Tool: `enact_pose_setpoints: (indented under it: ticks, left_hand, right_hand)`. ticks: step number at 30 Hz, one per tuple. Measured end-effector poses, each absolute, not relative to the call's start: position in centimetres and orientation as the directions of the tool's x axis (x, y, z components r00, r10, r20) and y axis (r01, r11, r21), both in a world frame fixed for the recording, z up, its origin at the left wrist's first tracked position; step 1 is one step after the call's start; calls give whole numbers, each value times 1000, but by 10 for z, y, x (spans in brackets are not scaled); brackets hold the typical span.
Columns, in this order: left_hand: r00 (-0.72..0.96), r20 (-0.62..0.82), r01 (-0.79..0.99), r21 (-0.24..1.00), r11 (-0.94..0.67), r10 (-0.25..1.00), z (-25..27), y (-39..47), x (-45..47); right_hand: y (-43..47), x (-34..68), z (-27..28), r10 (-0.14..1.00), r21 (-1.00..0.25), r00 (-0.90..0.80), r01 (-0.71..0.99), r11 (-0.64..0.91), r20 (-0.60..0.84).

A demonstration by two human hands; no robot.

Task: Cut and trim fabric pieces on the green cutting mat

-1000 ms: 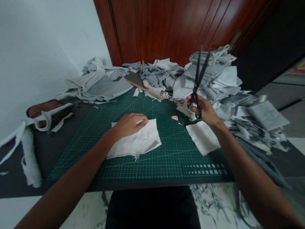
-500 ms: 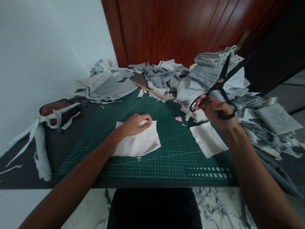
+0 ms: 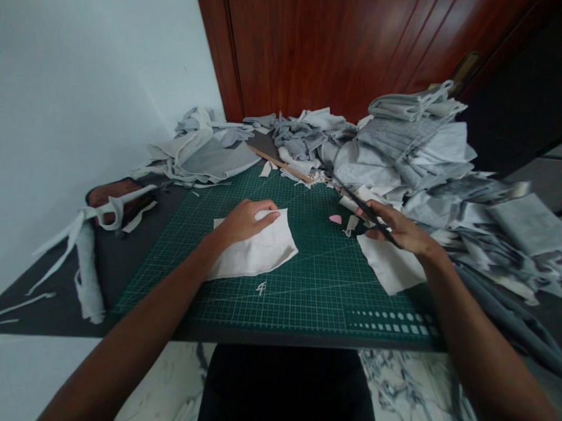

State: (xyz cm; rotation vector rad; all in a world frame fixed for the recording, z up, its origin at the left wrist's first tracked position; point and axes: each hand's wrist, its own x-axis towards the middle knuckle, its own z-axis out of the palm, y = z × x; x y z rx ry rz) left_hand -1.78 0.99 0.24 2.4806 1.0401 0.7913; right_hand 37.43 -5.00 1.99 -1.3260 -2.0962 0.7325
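Note:
My left hand is closed on the upper part of a white piece of fabric, thumb toward the right, at the middle-left of the green cutting mat. A small curl of thread lies just below the fabric's lower edge. In my right hand I grip a pair of black scissors, seen nearly edge-on, blades pointing up and left. Beneath that hand rests a second white fabric piece. A pink tailor's chalk and a small scrap lie left of the scissors.
Grey and white cloth is heaped at the back left and high on the right. A wooden stick lies behind the mat. Strips and a fabric roll sit at left, near a reddish-brown item.
My right hand has lowered the scissors and turned them from upright to nearly edge-on, pointing left. The fabric under my left hand has shifted slightly up, away from the thread curl.

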Motion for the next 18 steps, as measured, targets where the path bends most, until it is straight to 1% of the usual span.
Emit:
enact_pose_setpoints:
  ticks: [2,4,6,9,13,18]
  left_hand:
    - [571,385,542,487,-685,725,5,9,-20]
    - [564,408,537,479,-694,718,7,9,-21]
    - [556,431,536,468,-703,710,7,8,-21]
    - [553,459,529,451,-719,695,7,7,-20]
    - [582,463,515,426,-744,668,7,5,-18]
    - [623,476,474,401,-784,621,10,-1,-14]
  right_hand:
    - [-53,383,13,920,-589,-370,719,371,128]
    - [-55,385,8,917,-546,-388,751,372,91]
    - [-57,383,6,902,-534,-430,751,388,50]
    - [-57,375,5,867,-549,-499,722,421,9]
    - [-59,366,5,843,-564,-537,697,443,-3]
    - [-65,357,5,817,-526,-576,698,487,-8]
